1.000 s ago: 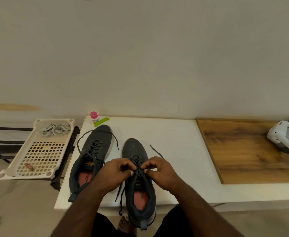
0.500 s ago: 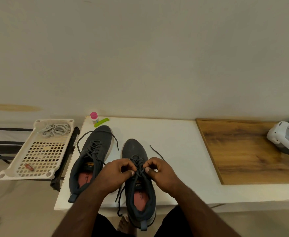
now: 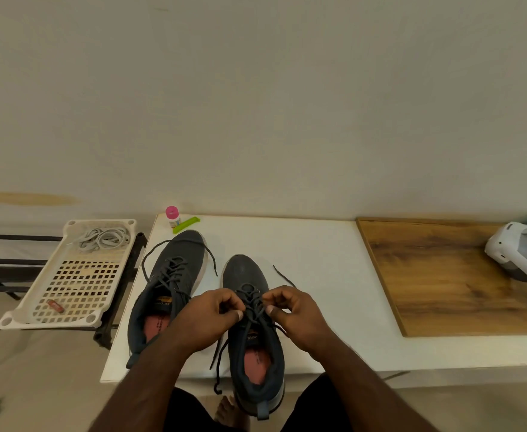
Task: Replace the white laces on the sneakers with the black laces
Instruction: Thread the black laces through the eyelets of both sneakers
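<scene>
Two dark grey sneakers stand on the white table (image 3: 312, 251). The left sneaker (image 3: 174, 275) carries a black lace with loose ends. Over the right sneaker (image 3: 246, 272), my left hand (image 3: 209, 319) and my right hand (image 3: 296, 313) each pinch the black lace (image 3: 252, 302) at the eyelets. One end of that lace (image 3: 282, 275) lies on the table to the right, the other hangs off the front edge. The white laces (image 3: 104, 238) lie bundled in the tray at the left.
A white perforated tray (image 3: 78, 313) sits on a black rack left of the table. A pink-capped bottle (image 3: 172, 216) and a green clip (image 3: 186, 224) stand at the table's back left. A wooden board (image 3: 443, 275) and a white device (image 3: 518, 257) lie to the right.
My hands stay at the lace of the right sneaker, with only small finger shifts. Nothing else has moved.
</scene>
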